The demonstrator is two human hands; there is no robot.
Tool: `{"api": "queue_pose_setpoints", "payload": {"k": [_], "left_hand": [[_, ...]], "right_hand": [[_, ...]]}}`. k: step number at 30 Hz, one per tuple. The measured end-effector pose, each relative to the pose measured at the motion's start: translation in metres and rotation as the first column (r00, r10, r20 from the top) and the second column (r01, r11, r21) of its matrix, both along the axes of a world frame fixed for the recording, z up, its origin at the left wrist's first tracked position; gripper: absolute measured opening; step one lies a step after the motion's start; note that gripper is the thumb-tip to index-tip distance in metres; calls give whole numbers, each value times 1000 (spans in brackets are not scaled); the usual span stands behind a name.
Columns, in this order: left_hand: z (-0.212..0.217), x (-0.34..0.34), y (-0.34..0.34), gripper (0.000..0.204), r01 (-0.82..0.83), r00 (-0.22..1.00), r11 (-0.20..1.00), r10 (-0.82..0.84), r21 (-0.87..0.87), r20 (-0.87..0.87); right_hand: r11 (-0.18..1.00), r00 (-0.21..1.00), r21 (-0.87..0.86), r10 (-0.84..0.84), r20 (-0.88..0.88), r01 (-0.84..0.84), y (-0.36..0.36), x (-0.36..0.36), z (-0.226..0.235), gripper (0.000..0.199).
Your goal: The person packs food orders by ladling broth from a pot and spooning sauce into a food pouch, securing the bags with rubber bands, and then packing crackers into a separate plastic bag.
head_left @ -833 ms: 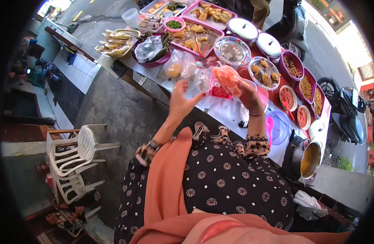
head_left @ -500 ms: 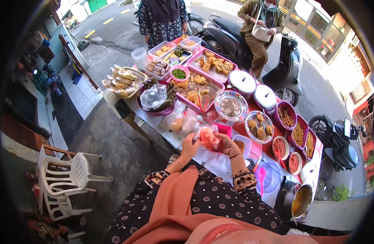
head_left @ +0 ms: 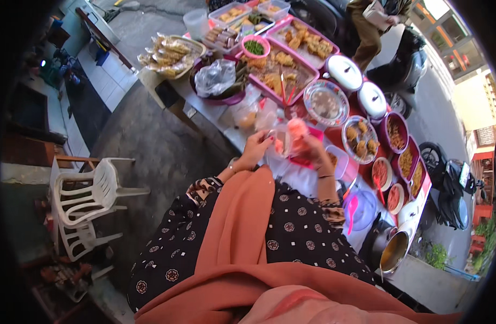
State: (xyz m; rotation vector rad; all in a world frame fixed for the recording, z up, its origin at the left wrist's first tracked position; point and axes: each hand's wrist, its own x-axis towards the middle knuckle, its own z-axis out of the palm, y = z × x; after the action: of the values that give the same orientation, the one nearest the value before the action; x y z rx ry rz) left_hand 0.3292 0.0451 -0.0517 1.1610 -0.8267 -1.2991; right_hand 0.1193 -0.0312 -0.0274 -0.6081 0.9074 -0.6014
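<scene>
My left hand [head_left: 254,149] is closed at the near edge of the table, thumb and fingers pinching a clear plastic bag [head_left: 279,141] with something pink-orange inside. Beside it my right hand [head_left: 313,150] is smeared by motion. It appears to grip a pink-orange bundle [head_left: 297,128], whose contents I cannot make out. Below my hands are a bright pink container [head_left: 314,133] and a clear tub [head_left: 340,161] with brown food. Filled clear plastic bags [head_left: 247,114] lie just beyond my left hand.
Pink trays of fried food [head_left: 283,67], a patterned bowl [head_left: 311,102], lidded white pots [head_left: 345,73] and purple bowls [head_left: 395,132] crowd the table. At right stand a purple lid with a pink spoon [head_left: 352,208] and a metal pot [head_left: 393,254]. White plastic chairs [head_left: 99,189] stand left; a person [head_left: 365,27] is across.
My hands have drawn apart, the pink-orange bundle now on the right hand's side and the clear bag in the left. The view has shifted, so the table sits higher and further right.
</scene>
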Motion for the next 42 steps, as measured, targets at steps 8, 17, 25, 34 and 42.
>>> {"api": "queue_pose_setpoints", "payload": {"k": [8, 17, 25, 34, 42], "left_hand": [[50, 42, -30, 35, -234, 432, 853, 522, -467, 735], [-15, 101, -87, 12, -213, 942, 977, 202, 11, 266], [4, 115, -93, 11, -17, 977, 984, 55, 179, -206], [33, 106, -96, 22, 204, 959, 978, -190, 47, -208], [19, 120, -99, 36, 221, 968, 969, -205, 112, -142]], "right_hand": [[912, 991, -388, -120, 56, 133, -23, 7, 63, 36], [941, 922, -87, -297, 247, 327, -68, 138, -1, 33], [736, 883, -544, 156, -443, -403, -80, 101, 37, 38], [774, 642, -406, 1, -767, -486, -89, 173, -21, 32], [794, 496, -377, -111, -861, -477, -82, 155, -6, 42]]}}
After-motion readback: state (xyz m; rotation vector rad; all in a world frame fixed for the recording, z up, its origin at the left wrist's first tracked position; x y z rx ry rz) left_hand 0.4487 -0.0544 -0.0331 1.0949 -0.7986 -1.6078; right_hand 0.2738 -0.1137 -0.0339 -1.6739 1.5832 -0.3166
